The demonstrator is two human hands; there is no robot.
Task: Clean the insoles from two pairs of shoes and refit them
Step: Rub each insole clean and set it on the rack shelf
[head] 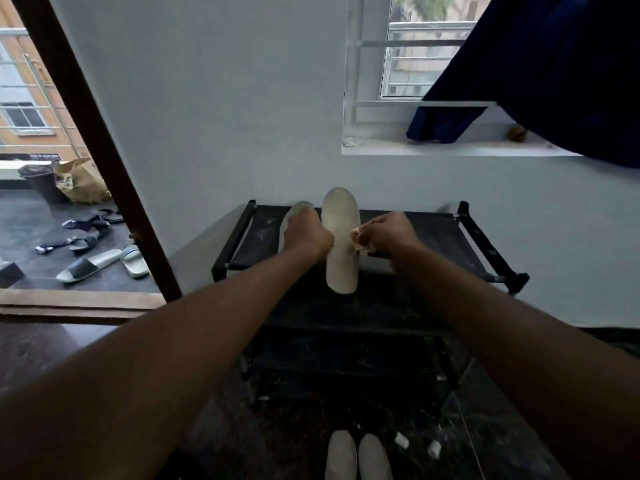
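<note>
A long off-white insole (341, 237) is held above the top shelf of a black shoe rack (450, 233), toe end pointing away from me. My left hand (306, 233) grips its left edge. My right hand (389, 235) is closed on a crumpled beige cloth (356, 239) that touches the insole's right edge. A second off-white insole (289, 223) lies on the rack under and behind my left hand, mostly hidden. Two white insoles or shoes (358, 457) lie side by side on the dark floor at the bottom; I cannot tell which.
The rack stands against a grey wall under a windowsill (450, 147) with a blue curtain (554, 71). An open doorway at left shows scattered slippers (90, 244) and a bin. Two small white objects (417, 445) lie on the floor by the rack's right leg.
</note>
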